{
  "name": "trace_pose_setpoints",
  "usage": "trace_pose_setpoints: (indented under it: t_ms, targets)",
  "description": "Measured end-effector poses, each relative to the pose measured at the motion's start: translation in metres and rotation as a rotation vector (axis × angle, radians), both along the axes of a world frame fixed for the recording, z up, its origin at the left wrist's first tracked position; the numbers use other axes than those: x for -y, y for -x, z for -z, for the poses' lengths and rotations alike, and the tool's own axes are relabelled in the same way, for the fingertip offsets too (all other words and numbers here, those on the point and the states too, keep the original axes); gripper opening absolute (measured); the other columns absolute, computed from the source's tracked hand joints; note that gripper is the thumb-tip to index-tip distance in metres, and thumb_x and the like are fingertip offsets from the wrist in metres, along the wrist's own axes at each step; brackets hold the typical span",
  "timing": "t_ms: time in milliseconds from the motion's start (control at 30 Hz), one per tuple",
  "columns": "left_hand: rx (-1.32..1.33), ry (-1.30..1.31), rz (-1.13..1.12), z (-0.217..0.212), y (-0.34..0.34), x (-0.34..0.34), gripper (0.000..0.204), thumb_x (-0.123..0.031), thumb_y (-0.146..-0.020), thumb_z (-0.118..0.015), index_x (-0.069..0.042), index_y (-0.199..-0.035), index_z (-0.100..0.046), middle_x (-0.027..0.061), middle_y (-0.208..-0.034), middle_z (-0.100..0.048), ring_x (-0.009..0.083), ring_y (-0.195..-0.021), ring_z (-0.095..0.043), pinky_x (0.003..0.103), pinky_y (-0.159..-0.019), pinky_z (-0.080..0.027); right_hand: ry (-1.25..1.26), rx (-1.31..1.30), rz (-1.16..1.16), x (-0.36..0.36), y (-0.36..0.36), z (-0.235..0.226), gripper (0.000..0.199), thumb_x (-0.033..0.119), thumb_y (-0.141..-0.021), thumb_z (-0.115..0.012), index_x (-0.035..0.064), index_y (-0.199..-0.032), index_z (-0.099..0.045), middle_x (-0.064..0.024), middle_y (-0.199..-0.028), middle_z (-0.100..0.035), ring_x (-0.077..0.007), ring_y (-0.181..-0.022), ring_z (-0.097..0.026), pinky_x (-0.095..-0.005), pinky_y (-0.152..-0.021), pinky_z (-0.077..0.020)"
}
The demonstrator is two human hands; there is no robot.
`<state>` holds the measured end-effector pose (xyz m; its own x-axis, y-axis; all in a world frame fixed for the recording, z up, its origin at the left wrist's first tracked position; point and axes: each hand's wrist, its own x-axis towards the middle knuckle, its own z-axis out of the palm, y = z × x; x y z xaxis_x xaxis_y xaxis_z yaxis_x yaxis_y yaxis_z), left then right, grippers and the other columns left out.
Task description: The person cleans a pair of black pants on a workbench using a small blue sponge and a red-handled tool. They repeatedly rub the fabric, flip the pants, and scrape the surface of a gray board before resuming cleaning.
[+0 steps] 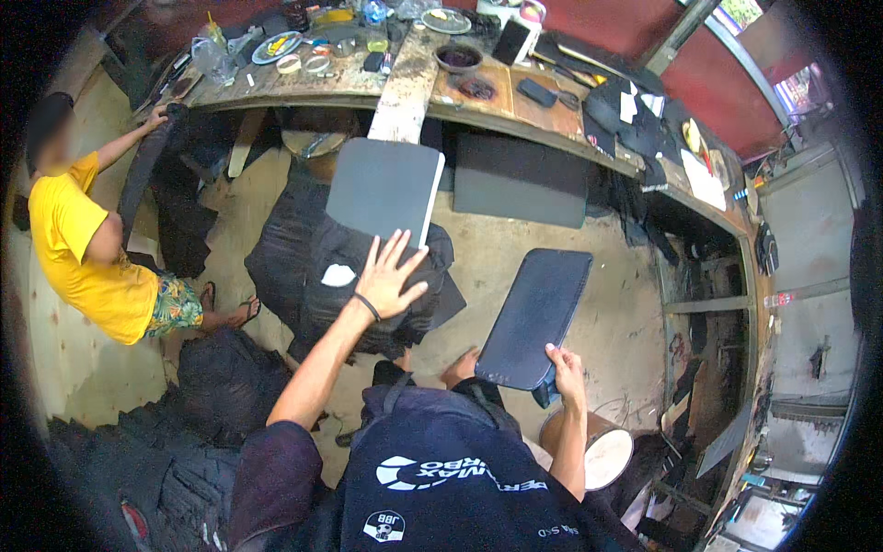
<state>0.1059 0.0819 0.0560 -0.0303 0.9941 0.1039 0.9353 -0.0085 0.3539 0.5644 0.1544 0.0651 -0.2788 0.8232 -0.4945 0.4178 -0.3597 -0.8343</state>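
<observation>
My right hand (567, 372) grips the lower right edge of a flat black panel (535, 317) with rounded corners, its thumb on the upper face. The panel is held tilted in front of my right side. My left hand (390, 279) is open, its fingers spread toward the near edge of a dark grey board (382, 189) with a pale right edge. Whether the fingertips press on this board I cannot tell. Beneath it lies a heap of black sheet material (299, 244) with a small white piece (338, 275) on it.
A long cluttered workbench (515, 106) curves along the far side, holding plates, bowls and scissors (568, 99). A person in a yellow shirt (78, 253) stands at the left. Black material (221, 382) is piled at the lower left; a round drum (607, 460) stands at my right.
</observation>
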Motion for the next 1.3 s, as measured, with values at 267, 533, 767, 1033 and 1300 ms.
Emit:
trace_pose_setpoints:
  t_ms: [267,533,767,1033,1300]
  targets:
    - [-0.132,-0.088,-0.392,-0.019,0.001,0.02,0.083,-0.052,-0.092,-0.074,-0.017,-0.162,-0.048,0.0232,-0.176,-0.025,0.0453,-0.164,-0.019,0.076,-0.127,-0.009,0.02,-0.007,0.06,0.003,-0.044,-0.001,0.042,0.033,-0.109,-0.065,-0.0064,-0.106,-0.078,-0.0065,-0.095,-0.079,-0.0127,-0.079,-0.07,-0.0293,-0.077,-0.0551]
    - [-0.179,0.005,-0.516,0.028,0.051,-0.057,0.103,-0.076,-0.092,-0.062,-0.026,-0.174,-0.026,0.0185,-0.181,-0.015,0.039,-0.168,-0.01,0.081,-0.123,0.004,0.17,0.176,0.014,-0.007,-0.007,0.014,0.049,0.041,-0.106,-0.067,-0.0071,-0.113,-0.078,-0.0088,-0.103,-0.08,-0.0165,-0.094,-0.07,-0.0332,-0.088,-0.053]
    - [-0.225,0.139,-0.639,0.029,0.127,-0.218,0.103,-0.088,-0.092,-0.048,-0.031,-0.174,-0.025,0.0146,-0.182,-0.013,0.0336,-0.169,-0.007,0.08,-0.124,0.001,0.319,0.227,-0.082,-0.056,0.044,0.109,0.063,0.051,-0.103,-0.069,-0.0081,-0.123,-0.077,-0.0139,-0.115,-0.079,-0.0218,-0.106,-0.07,-0.0385,-0.098,-0.0515]
    - [0.246,0.017,-0.43,0.026,0.191,-0.219,0.103,-0.091,-0.09,-0.048,-0.025,-0.169,-0.04,0.0192,-0.179,-0.023,0.0368,-0.167,-0.016,0.072,-0.129,-0.007,0.335,0.455,-0.148,-0.105,0.037,0.196,0.08,0.069,-0.098,-0.067,-0.0056,-0.126,-0.076,-0.0178,-0.105,-0.081,-0.023,-0.098,-0.075,-0.0369,-0.094,-0.0546]
    - [-0.15,-0.077,-0.414,0.008,0.181,-0.108,0.083,-0.065,-0.095,-0.07,-0.006,-0.153,-0.057,0.0234,-0.161,-0.049,0.0403,-0.154,-0.041,0.062,-0.125,-0.032,0.013,0.213,-0.588,-0.15,0.243,0.077,0.085,0.079,-0.101,-0.052,0.0027,-0.129,-0.077,-0.0117,-0.101,-0.081,-0.0251,-0.116,-0.069,-0.0425,-0.11,-0.0474]
